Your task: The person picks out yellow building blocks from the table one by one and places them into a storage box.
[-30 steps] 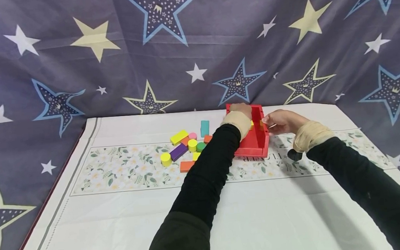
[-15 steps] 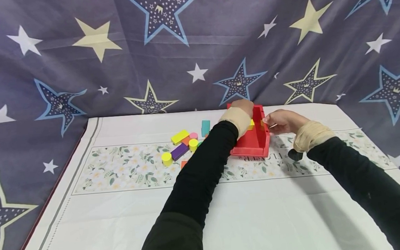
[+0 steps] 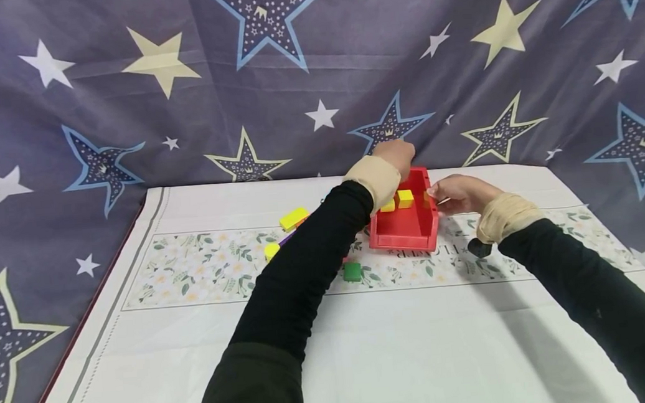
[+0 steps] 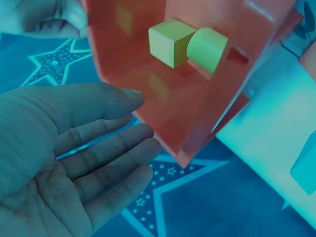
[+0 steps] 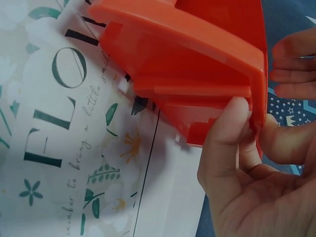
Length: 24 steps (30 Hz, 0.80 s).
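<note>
A red open bin (image 3: 404, 241) stands on the table, its front low. Inside it lie a yellow cube (image 4: 172, 43) and a yellow cylinder (image 4: 207, 49), side by side. My left hand (image 3: 399, 155) is over the bin's far left end. In the left wrist view its fingers are spread and relaxed beside the bin's rim, holding nothing. My right hand (image 3: 461, 193) is at the bin's right side. Thumb and fingers pinch the bin's edge in the right wrist view, some fingertips hidden behind the wall.
A green block (image 3: 352, 272) lies just right of my left forearm. Beyond that sleeve a yellow rectangular block (image 3: 294, 218) and another yellow cylinder (image 3: 271, 250) show; other blocks are mostly covered. A star-patterned cloth (image 3: 313, 71) hangs behind the table.
My left hand has risen out of the bin toward the back, baring the yellow cube and cylinder. The forearm has shifted left over the loose blocks. My right hand stays on the bin.
</note>
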### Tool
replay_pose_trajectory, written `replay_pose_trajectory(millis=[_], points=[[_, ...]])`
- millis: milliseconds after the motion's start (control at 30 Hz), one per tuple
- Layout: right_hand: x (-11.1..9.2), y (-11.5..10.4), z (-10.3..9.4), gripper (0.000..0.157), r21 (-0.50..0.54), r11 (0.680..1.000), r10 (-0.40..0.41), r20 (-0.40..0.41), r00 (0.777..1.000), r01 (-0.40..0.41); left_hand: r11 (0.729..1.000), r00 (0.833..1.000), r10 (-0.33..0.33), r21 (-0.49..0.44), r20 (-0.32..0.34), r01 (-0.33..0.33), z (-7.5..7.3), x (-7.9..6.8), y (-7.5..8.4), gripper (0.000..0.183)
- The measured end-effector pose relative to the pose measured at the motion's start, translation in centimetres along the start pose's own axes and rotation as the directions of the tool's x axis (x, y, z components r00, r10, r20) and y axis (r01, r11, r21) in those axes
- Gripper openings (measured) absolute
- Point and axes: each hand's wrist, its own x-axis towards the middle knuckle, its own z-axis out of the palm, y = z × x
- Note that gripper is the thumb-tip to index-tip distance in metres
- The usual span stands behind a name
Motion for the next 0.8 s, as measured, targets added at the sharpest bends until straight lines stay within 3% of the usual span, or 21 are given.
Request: replay_pose_trajectory(millis=[300,567,800], points=[[0.1,0.3,-0.1,0.017,0.006,1.0,-0.029,0.02,0.999,0.029,1.0,0.998,-0.024,-0.016,0.05,0.025,-0.9,1.1,-1.7,0.033],[0.1,0.2,0.0,0.01,-0.009,1.0,-0.016,-0.008,1.0,0.016,0.998,0.998,-0.043,-0.054,0.04,0.045,-2.6,-0.1,-3.8,0.036],[0.0,0.1,0.1,0.009,-0.006,1.0,-0.012,-0.011,1.0,0.012,0.995,0.997,-0.056,-0.079,0.047,0.059,-3.0,-1.1,-5.8,0.025]])
